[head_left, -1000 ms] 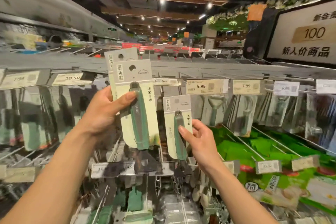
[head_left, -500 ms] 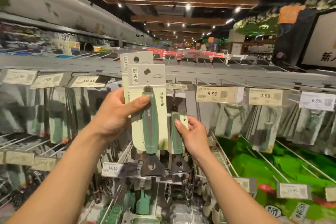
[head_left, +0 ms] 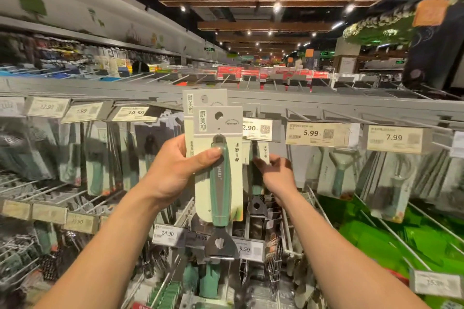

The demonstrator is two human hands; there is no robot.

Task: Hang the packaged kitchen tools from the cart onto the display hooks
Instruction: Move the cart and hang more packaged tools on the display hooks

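Note:
My left hand (head_left: 173, 173) grips two stacked packaged kitchen tools. The front package (head_left: 221, 183) is a pale card with a green-handled tool, held upright before the rack. A second card (head_left: 200, 99) peeks out behind it. My right hand (head_left: 277, 175) pinches a third packaged tool (head_left: 256, 178) by its right edge, thumb in front. That package hangs just below the display hook with the 2.90 price tag (head_left: 258, 129); its card top is hidden behind the front package and the tag.
Rows of wire hooks carry packaged peelers (head_left: 337, 175) under tags 5.99 (head_left: 317, 133) and 7.99 (head_left: 395, 138). More packages hang at left under the 10.50 tag (head_left: 134, 113). Lower hooks with tags 14.90 (head_left: 167, 233) jut toward me. Green packs (head_left: 391, 241) lie at lower right.
My right hand has carried its package up and back toward the rack, under the 2.90 tag. My left hand keeps its two packages steady. The view has shifted left.

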